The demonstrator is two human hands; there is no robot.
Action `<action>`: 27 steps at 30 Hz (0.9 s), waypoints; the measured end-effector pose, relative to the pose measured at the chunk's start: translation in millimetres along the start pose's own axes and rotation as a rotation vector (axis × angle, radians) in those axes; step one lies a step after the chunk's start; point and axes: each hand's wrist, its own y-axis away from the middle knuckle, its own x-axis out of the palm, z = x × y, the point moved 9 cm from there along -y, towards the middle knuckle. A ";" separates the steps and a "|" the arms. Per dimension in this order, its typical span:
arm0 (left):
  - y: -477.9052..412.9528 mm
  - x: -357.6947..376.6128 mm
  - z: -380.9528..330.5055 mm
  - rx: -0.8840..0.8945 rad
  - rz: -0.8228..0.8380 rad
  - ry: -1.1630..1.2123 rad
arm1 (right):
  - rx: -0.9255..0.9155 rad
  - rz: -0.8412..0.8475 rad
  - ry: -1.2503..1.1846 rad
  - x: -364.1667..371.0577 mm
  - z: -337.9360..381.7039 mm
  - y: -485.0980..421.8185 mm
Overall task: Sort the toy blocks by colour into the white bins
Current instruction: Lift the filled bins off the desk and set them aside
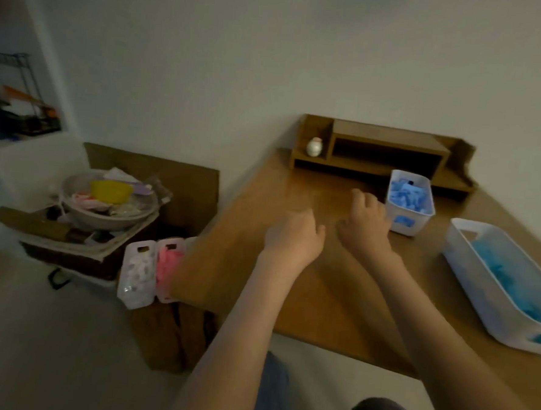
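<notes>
Wood table (337,288) lay under my hands. My left hand (292,234) and right hand (364,223) hung palm-down with fingers curled; I couldn't tell whether either held anything. A small white bin (421,222) of blue blocks (406,194) stood just right of my right hand, a larger bin (478,300) farther right.

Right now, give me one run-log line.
left hand over desk | right hand beside small bin of blue blocks | grips hidden | large bin right | white-block bin, pink-block bin off left edge
</notes>
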 end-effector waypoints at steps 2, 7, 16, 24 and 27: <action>-1.7 13.1 -12.6 0.020 0.035 0.004 | 0.175 -0.014 0.055 -3.6 -40.4 -12.0; -6.0 35.8 -31.6 0.031 0.078 -0.015 | 0.326 0.027 0.038 5.4 -75.8 -24.5; -9.0 25.0 -19.0 0.000 0.025 0.012 | 0.400 0.041 -0.121 9.9 -90.7 -36.5; -17.5 10.1 -14.7 0.034 -0.129 0.079 | 0.300 -0.064 -0.205 10.2 -72.9 -28.4; -24.1 2.6 -9.1 0.072 -0.157 0.137 | 0.239 -0.063 -0.277 7.7 -51.4 -23.2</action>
